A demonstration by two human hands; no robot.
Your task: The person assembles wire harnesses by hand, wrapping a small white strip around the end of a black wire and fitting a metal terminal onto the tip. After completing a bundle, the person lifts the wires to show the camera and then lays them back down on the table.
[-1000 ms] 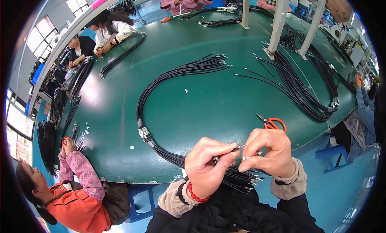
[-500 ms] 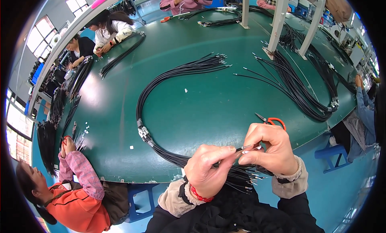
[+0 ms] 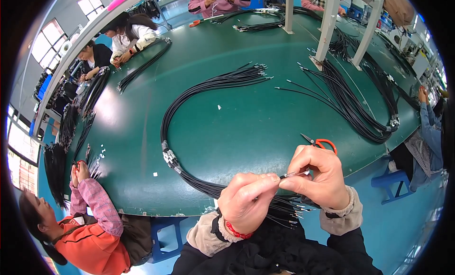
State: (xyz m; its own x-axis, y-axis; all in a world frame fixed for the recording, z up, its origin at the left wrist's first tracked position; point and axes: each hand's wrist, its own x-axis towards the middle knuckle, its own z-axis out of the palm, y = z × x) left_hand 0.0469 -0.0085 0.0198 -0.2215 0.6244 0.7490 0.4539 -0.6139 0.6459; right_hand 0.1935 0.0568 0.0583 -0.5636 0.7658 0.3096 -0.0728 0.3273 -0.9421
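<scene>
At the near table edge, my left hand (image 3: pixel 249 197) pinches the end of a black cable (image 3: pixel 283 177). My right hand (image 3: pixel 320 175) is closed right beside it, thumb and forefinger pressed together at the cable's silvery tip; what exactly they grip is too small to name. A bundle of black cables (image 3: pixel 163 121) with metal ends curves over the green table, passes beneath my hands and hangs off the edge. White and silvery pieces (image 3: pixel 169 157) gather around its middle. Snips with red handles (image 3: pixel 326 142) lie just beyond my right hand.
Another black cable bundle (image 3: pixel 353 114) lies on the green table (image 3: pixel 227 137) to the right, near white posts (image 3: pixel 327 35). Small white scraps (image 3: pixel 155 174) are scattered about. A person in an orange vest (image 3: pixel 95 242) works at the left, and other people sit around the table. A blue stool (image 3: pixel 392 184) stands right.
My left fingers have tipped slightly and closed in toward my right fingertips, so less of the cable end shows between them. The bundle and snips lie where they were.
</scene>
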